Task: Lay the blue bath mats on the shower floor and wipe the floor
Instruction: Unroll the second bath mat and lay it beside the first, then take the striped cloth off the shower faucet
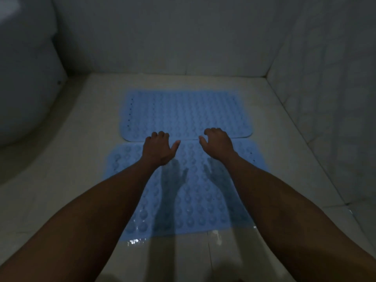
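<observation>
Two blue bubbled bath mats lie flat on the pale tiled shower floor (pixel 289 123). The far mat (pixel 183 112) sits near the back wall. The near mat (pixel 189 200) lies just in front of it, their edges meeting. My left hand (pixel 158 149) and my right hand (pixel 217 143) hover over that seam, palms down, fingers curled and apart, thumbs pointing inward. Neither hand holds anything. Both hands cast shadows on the near mat.
A white rounded fixture (pixel 26 88) bulges in at the left. Tiled walls (pixel 325 88) close the back and right side. Water glints on the floor at the near mat's front edge (pixel 135 241). The light is dim.
</observation>
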